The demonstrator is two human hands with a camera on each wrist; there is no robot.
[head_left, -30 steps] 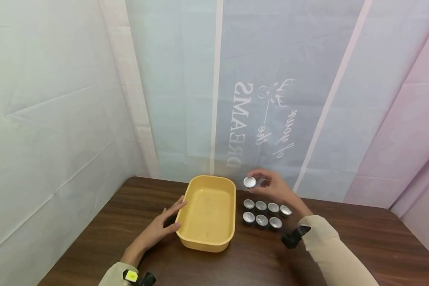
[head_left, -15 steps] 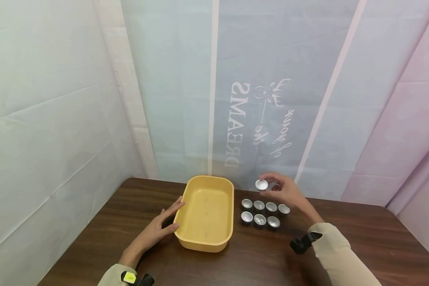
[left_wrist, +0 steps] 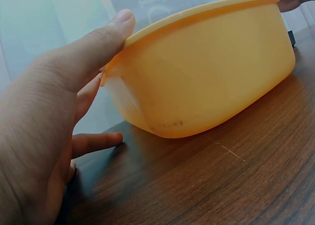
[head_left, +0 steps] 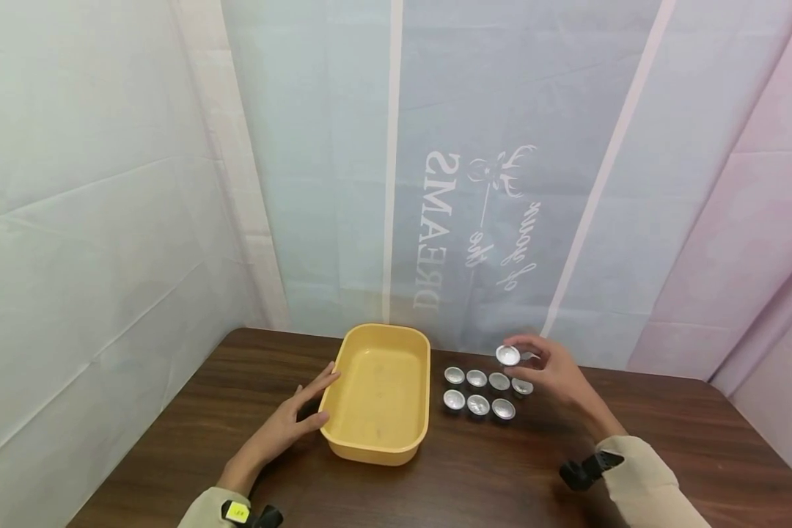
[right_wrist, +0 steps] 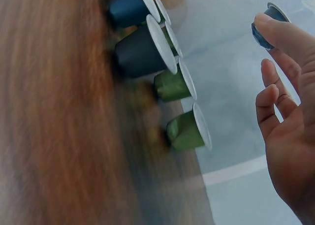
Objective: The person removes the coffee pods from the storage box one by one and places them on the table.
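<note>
My right hand pinches a blue coffee capsule between thumb and fingertips, its silver foil lid facing up. It is held above the far right end of two rows of capsules on the table. Three capsules form the near row, with a foil lid in its middle; several make up the far row. In the right wrist view a green capsule and a dark capsule show their sides. At the left, my left hand rests its extended thumb and fingers against the rim of a yellow plastic basin.
The dark wood-grain table carries the basin and capsules. Behind it hangs a pale fabric backdrop with mirrored lettering, close to the table's far edge. Another pale sheet hangs along the left side.
My right hand has moved right and slightly nearer with the capsule, from near the basin's far corner to the rows' right end. My left hand stays at the basin.
</note>
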